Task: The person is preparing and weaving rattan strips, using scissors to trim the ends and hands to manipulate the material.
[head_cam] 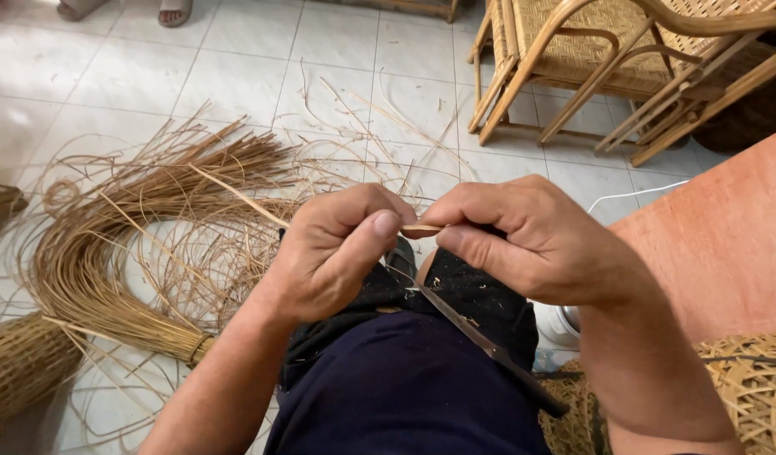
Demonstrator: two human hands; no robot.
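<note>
A white tiled floor (236, 67) spreads beyond the fingertips. Far past the fingers of the right hand, at the upper right, stands a stack of woven cane chairs (607, 59). To the right of that hand's knuckles runs a reddish-orange board (725, 244). Left of the left hand's fingers lies a big curved bundle of rattan strips (110, 253), bound at one end and fanning loose at the other, with stray strands scattered over the tiles. Below the fingers, nearer the body, is the person's lap in dark blue cloth (405, 396), and at the lower right a piece of woven cane panel (750, 388).

The left hand (337, 253) and right hand (531, 240) meet fingertip to fingertip above the lap. Both are closed in a pinch on one thin rattan strip (423, 228), which shows as a short pale length bridging the gap between the left thumb and the right thumb and forefinger. Just under the fingers, a long narrow knife blade (489, 345) slants down towards the lower right across the lap; what holds it cannot be told.
</note>
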